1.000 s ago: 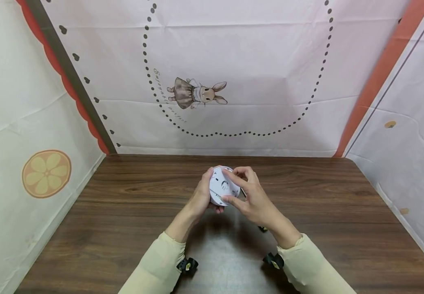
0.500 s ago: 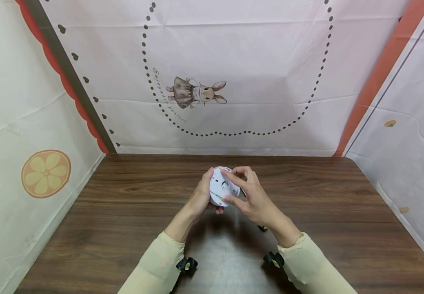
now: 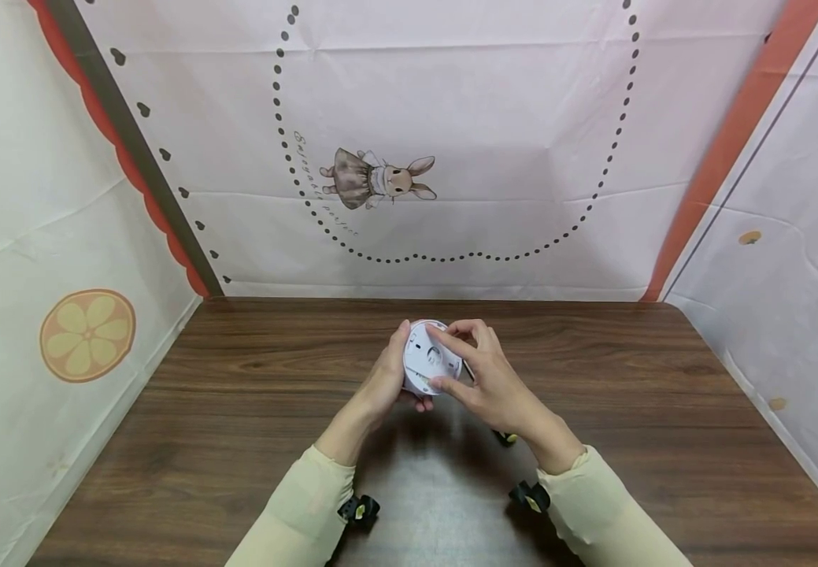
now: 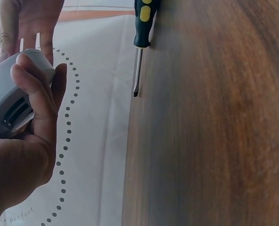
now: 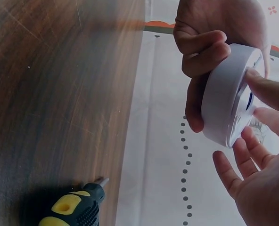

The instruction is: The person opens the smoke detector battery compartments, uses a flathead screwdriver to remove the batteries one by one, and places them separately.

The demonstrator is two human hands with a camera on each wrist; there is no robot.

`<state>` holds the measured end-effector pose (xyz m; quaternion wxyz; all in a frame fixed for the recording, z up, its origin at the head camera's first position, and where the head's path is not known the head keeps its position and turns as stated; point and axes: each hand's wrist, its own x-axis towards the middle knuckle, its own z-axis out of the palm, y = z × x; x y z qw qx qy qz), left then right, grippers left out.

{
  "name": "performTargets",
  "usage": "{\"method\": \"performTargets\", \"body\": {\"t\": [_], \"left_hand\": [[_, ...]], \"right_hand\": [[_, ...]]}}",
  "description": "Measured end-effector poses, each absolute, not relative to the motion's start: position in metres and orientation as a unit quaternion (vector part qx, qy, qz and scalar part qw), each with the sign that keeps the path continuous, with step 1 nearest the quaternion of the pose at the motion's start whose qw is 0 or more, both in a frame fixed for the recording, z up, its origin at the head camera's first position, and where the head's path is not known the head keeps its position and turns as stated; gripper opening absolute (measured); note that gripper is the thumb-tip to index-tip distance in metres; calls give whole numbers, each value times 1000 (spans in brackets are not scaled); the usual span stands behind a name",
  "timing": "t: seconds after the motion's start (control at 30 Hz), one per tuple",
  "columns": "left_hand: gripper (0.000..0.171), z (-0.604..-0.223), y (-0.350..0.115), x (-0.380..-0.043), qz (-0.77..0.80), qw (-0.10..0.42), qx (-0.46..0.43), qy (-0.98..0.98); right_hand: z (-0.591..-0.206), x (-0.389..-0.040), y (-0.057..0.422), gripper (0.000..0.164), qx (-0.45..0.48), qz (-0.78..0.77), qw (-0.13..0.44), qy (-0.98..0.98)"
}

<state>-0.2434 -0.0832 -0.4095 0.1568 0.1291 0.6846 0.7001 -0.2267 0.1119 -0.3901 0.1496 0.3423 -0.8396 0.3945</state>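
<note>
A round white smoke detector [image 3: 423, 358] is held up over the table, its flat back with small slots facing up in the head view. My left hand [image 3: 383, 379] grips its rim from the left, fingers curled underneath. From the right, the thumb and index finger of my right hand [image 3: 485, 378] pinch at the back plate; the other fingers stay off it in the right wrist view. Dark vents show on the side of the detector [image 4: 10, 94] in the left wrist view. A screwdriver [image 4: 143, 23] with a green and yellow handle lies on the table, mostly hidden by my right hand in the head view.
The brown wood table [image 3: 238, 417] reaches back to a white cloth wall [image 3: 494, 118] with a printed rabbit. More printed cloth walls stand at left and right. Each sleeve has a black wrist camera mount, the left mount [image 3: 360, 509] hanging close over the table.
</note>
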Motion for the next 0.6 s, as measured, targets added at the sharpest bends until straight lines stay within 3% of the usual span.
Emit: {"method": "performTargets", "body": {"t": [0.6], "left_hand": [[89,-409,-85,-244,696,168,121,688]], "right_hand": [[-392,-231,114,70,361,367,190,-836]]}}
